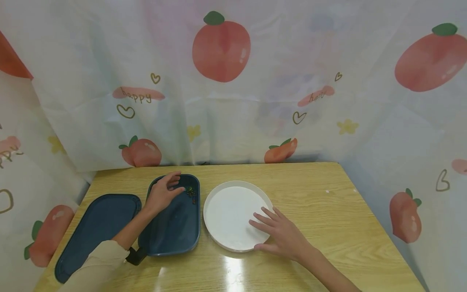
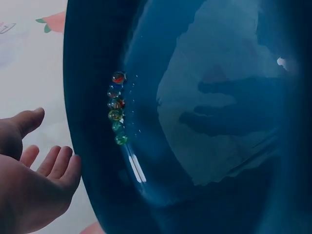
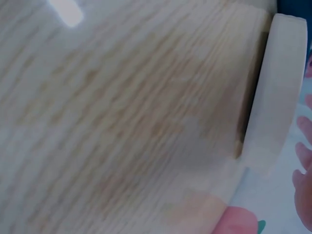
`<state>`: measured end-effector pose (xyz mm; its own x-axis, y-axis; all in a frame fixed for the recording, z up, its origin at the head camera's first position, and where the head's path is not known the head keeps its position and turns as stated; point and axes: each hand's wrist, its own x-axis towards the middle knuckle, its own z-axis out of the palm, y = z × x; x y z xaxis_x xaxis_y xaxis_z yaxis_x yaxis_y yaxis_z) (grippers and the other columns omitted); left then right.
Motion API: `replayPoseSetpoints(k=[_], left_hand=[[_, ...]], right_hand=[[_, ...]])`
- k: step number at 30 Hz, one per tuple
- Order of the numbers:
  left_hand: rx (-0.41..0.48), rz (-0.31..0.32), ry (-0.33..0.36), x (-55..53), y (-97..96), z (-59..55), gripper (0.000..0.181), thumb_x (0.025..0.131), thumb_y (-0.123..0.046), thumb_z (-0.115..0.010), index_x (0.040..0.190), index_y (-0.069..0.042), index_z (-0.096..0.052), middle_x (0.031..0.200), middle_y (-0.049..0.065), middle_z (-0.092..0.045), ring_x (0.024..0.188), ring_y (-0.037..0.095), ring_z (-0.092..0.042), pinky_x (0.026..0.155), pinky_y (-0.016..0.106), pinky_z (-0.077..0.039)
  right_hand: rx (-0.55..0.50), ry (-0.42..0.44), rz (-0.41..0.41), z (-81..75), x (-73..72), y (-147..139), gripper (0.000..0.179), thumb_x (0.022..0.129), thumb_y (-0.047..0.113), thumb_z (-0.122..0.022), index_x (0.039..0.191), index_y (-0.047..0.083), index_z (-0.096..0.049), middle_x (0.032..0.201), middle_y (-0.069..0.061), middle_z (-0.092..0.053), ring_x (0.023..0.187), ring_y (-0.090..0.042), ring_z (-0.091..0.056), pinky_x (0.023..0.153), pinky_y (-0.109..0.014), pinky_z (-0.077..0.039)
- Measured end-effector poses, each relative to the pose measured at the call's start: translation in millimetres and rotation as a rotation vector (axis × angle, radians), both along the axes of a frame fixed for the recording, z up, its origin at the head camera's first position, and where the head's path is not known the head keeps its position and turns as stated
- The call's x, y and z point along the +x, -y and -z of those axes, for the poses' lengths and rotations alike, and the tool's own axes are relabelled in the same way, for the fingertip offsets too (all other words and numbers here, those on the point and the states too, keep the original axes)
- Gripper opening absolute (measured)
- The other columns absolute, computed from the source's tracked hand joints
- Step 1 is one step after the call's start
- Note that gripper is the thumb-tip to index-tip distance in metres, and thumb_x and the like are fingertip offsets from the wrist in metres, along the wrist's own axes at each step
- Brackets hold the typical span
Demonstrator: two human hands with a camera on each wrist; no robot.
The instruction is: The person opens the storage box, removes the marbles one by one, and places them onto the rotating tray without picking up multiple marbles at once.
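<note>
My left hand (image 1: 162,194) hovers over a deep blue tray (image 1: 171,231), its fingers loosely bent with nothing between them. Several glass marbles (image 1: 191,194) lie along the tray's far right side. In the left wrist view the marbles (image 2: 116,115) form a row against the blue wall, and the left hand (image 2: 36,175) shows at the left, thumb apart from the fingers. My right hand (image 1: 282,233), fingers spread, is at the right rim of a round white plate (image 1: 233,215). The right wrist view shows the plate's side (image 3: 277,92), with the right hand's fingertips (image 3: 303,155) beyond it.
A flat dark blue tray (image 1: 103,217) lies left of the deep one, partly behind the left forearm. The wooden table (image 1: 328,202) backs onto a white curtain (image 1: 233,121) printed with fruit. A small black object (image 1: 136,256) sits by the left sleeve.
</note>
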<state>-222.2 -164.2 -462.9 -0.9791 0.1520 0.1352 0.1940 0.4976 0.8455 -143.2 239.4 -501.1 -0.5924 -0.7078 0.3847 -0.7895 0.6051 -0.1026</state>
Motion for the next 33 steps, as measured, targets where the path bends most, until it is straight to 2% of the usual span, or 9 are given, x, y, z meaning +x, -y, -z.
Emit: replayPoseSetpoints(k=[10, 16, 20, 24, 28, 33], left_hand=[[-0.048, -0.021, 0.023, -5.1, -4.1, 2.6, 0.05, 0.094, -0.01, -0.07, 0.14, 0.001, -0.053, 0.135, 0.026, -0.056, 0.123, 0.042, -0.053, 0.097, 0.048, -0.048], [-0.031, -0.002, 0.002, -5.4, -8.1, -9.3, 0.051, 0.096, -0.012, -0.068, 0.141, 0.005, -0.05, 0.136, 0.028, -0.054, 0.125, 0.043, -0.052, 0.101, 0.047, -0.045], [-0.026, -0.003, -0.006, -11.8, -8.8, -17.7, 0.05, 0.097, -0.012, -0.066, 0.141, 0.006, -0.049, 0.137, 0.029, -0.053, 0.125, 0.044, -0.051, 0.1, 0.047, -0.045], [-0.02, -0.025, 0.019, -19.5, -10.9, -21.5, 0.048, 0.098, -0.011, -0.065, 0.141, 0.005, -0.05, 0.136, 0.028, -0.054, 0.125, 0.044, -0.052, 0.098, 0.047, -0.046], [-0.004, -0.059, 0.005, -27.3, -15.5, -15.6, 0.044, 0.097, -0.008, -0.066, 0.137, 0.006, -0.054, 0.13, 0.028, -0.058, 0.119, 0.043, -0.057, 0.094, 0.047, -0.049], [-0.024, -0.076, 0.016, -32.2, -17.4, 1.2, 0.04, 0.095, -0.007, -0.068, 0.132, 0.006, -0.059, 0.126, 0.026, -0.062, 0.114, 0.041, -0.061, 0.09, 0.046, -0.052]], right_hand=[[0.029, 0.009, -0.02, 11.8, 4.8, -8, 0.058, 0.096, 0.06, -0.055, 0.135, 0.019, -0.065, 0.137, -0.007, -0.06, 0.131, -0.035, -0.05, 0.105, -0.057, -0.037], [0.024, 0.005, -0.024, 16.2, 5.2, -10, 0.052, 0.098, 0.054, -0.054, 0.133, 0.018, -0.066, 0.137, -0.007, -0.061, 0.13, -0.036, -0.051, 0.103, -0.058, -0.038], [0.011, -0.016, -0.027, 19.3, 4.3, -10, 0.048, 0.101, 0.052, -0.052, 0.13, 0.017, -0.068, 0.135, -0.006, -0.062, 0.129, -0.035, -0.052, 0.102, -0.058, -0.038], [0.004, -0.022, -0.025, 22.3, 3.8, -11, 0.046, 0.102, 0.05, -0.052, 0.13, 0.018, -0.069, 0.135, -0.005, -0.062, 0.129, -0.035, -0.052, 0.103, -0.057, -0.038], [0.014, -0.006, -0.017, 21.9, 4.0, -11, 0.042, 0.1, 0.045, -0.057, 0.131, 0.018, -0.068, 0.136, -0.005, -0.061, 0.13, -0.035, -0.051, 0.105, -0.056, -0.036], [0.031, -0.003, -0.011, 21.6, 3.8, -10, 0.041, 0.1, 0.043, -0.058, 0.131, 0.019, -0.068, 0.137, -0.003, -0.061, 0.132, -0.034, -0.05, 0.106, -0.055, -0.035]])
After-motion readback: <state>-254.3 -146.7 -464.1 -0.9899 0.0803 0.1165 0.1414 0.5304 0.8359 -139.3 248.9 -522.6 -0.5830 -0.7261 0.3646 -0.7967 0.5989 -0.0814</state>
